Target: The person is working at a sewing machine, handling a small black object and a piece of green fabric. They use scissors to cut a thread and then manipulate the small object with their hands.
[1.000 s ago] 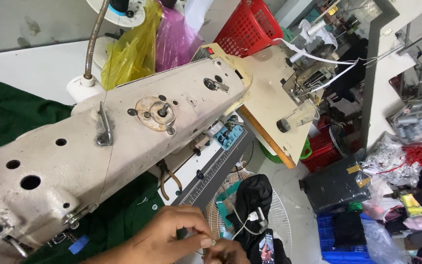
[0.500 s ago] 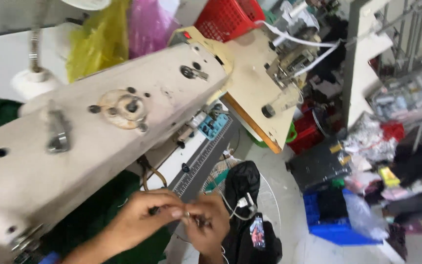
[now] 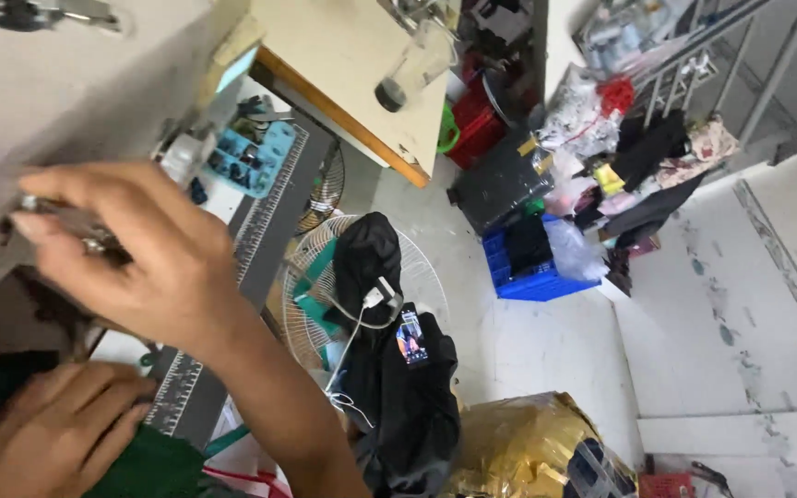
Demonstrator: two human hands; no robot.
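Pinching small metal part (image 3: pixel 80 231) under sewing machine head (image 3: pixel 66 83), right hand (image 3: pixel 140 258) clamped it; long axis ran roughly sideways. Left hand (image 3: pixel 53 429) lay loosely curled on green fabric (image 3: pixel 154 466) below.

The sewing machine (image 3: pixel 57 83) is filling the far left, sitting on the tabletop (image 3: pixel 362 83), which is stretching away to the right behind it. The right hand (image 3: pixel 131 258) is reaching up against the machine's near end, and the left hand (image 3: pixel 48 433) is lying nearer, at the bottom left, on a piece of cloth (image 3: pixel 154 466). A ruler (image 3: pixel 242 267) is running along the tabletop's edge just right of the hands, with a small tray (image 3: pixel 251 159) lying at its far end. On the floor to the right, a fan (image 3: pixel 325 277) is standing with a bag (image 3: pixel 398 387) draped over it. A crate (image 3: pixel 537 267) is sitting farther right, with a pile of clothes (image 3: pixel 648 166) behind it.
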